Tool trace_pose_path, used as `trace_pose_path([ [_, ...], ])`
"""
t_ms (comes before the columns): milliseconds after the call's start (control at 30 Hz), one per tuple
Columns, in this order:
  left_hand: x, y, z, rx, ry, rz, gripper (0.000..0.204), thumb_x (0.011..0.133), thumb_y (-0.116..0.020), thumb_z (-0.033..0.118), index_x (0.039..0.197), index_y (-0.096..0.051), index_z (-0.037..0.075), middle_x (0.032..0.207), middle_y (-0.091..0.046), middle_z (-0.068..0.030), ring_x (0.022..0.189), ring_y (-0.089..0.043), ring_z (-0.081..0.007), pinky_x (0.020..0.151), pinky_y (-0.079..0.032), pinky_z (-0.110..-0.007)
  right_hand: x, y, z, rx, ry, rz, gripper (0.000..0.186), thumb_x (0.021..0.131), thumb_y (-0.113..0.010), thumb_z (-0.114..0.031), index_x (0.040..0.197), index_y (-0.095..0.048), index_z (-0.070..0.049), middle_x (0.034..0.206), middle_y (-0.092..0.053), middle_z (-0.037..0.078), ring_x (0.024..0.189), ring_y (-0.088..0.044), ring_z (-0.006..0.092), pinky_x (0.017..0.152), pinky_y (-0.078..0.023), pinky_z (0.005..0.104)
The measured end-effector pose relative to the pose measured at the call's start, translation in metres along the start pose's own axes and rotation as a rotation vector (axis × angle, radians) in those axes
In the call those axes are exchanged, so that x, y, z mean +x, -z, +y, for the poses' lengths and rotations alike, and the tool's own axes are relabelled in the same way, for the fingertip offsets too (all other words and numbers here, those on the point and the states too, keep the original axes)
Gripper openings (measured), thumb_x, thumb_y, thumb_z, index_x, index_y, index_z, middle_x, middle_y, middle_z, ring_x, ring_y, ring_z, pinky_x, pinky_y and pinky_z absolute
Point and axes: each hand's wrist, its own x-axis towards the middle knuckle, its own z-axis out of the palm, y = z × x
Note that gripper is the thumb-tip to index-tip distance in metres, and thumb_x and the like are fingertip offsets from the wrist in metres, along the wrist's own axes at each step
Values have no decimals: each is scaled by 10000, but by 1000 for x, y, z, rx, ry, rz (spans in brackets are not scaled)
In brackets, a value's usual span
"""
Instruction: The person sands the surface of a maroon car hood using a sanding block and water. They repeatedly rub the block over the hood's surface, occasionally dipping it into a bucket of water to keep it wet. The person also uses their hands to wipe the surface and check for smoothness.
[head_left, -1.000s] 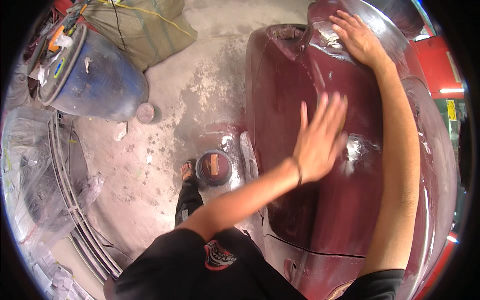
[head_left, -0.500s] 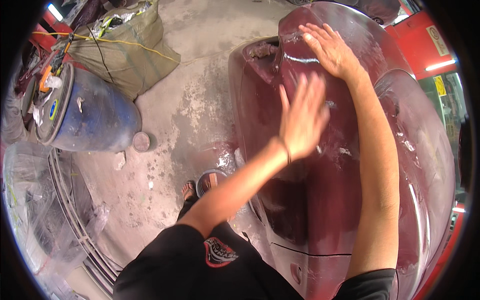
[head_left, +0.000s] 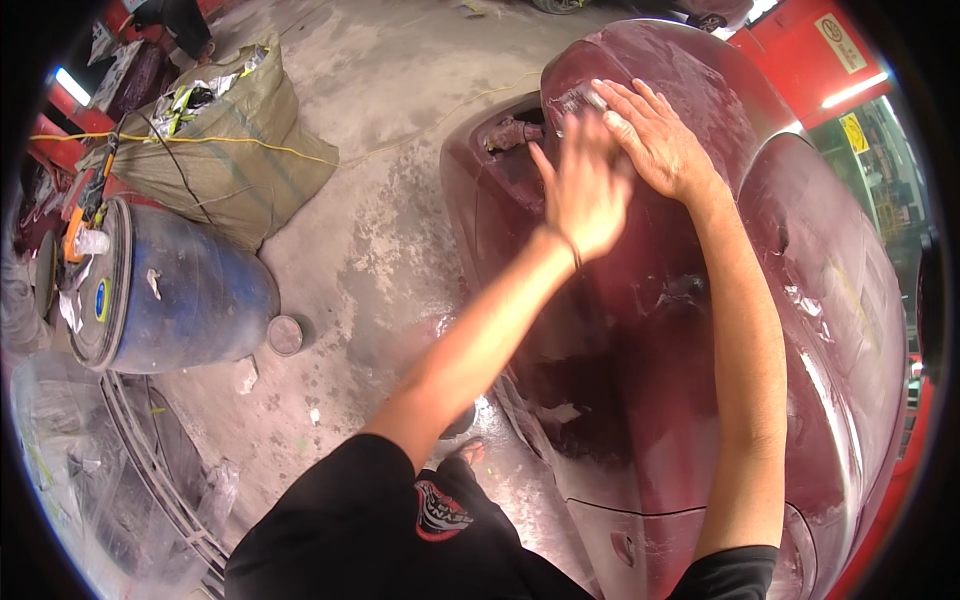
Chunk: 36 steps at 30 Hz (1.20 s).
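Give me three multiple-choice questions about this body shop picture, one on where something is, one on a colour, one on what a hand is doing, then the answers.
1. Where does the blue drum stand?
A. to the person's left, on the concrete floor
B. on top of the car body
C. to the person's right, beside the red post

2. What colour is the car body?
A. white
B. dark red
C. green

3. How is the right hand placed?
A. clenched round a tool
B. hanging off the panel
C. laid flat, fingers spread, on the panel

Answers:
1 A, the drum lies left of the car on the floor.
2 B, the dusty panels are maroon.
3 C, the palm rests on the panel by the left hand.
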Motion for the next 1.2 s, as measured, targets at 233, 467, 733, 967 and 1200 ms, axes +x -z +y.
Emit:
trace_pose_path([
  [233, -115, 25, 38, -223, -237, -298, 754, 1089, -524, 393, 1709, -290, 35, 1809, -194, -169, 1688, -99, -376, 1248, 3, -793, -8, -6, 1, 80, -75, -35, 701, 1145, -285, -610, 1704, -360, -194, 1721, -419, 134, 1627, -278, 413, 1347, -205, 524],
  [467, 51, 16, -38, -53, 134, -141, 677, 1158, -322, 418, 1738, -185, 97, 1825, -112, -155, 1686, -63, -395, 1230, -108, -820, 14, 5, -7, 32, -74, -6, 719, 1139, -272, -632, 1714, -334, -205, 1748, -383, 85, 1637, -272, 383, 1344, -224, 546],
  [733, -69, 20, -3, -82, -159, -244, 722, 1155, -361, 437, 1748, -163, 76, 1828, -99, -172, 1691, -46, -387, 1258, -17, -770, 1, -1, -10, 128, -132, 83, 743, 1127, -307, -658, 1694, -375, -183, 1739, -376, 146, 1601, -337, 407, 1334, -264, 525],
  [967, 131, 14, -91, -256, 73, -253, 694, 1168, -278, 515, 1748, -208, 141, 1835, -137, -100, 1690, -103, -342, 1267, -68, -764, 6, 15, -21, 110, -262, 156, 663, 1140, -419, -541, 1668, -412, -140, 1710, -395, 206, 1578, -362, 425, 1314, -311, 502],
  [1200, 8, 50, -73, -226, -720, -503, 679, 1123, -450, 405, 1714, -321, 96, 1813, -218, -124, 1686, -132, -344, 1255, -17, -790, -6, 24, -23, 122, -508, 234, 577, 1150, -446, -414, 1643, -449, -114, 1700, -416, 180, 1586, -358, 394, 1317, -299, 498],
])
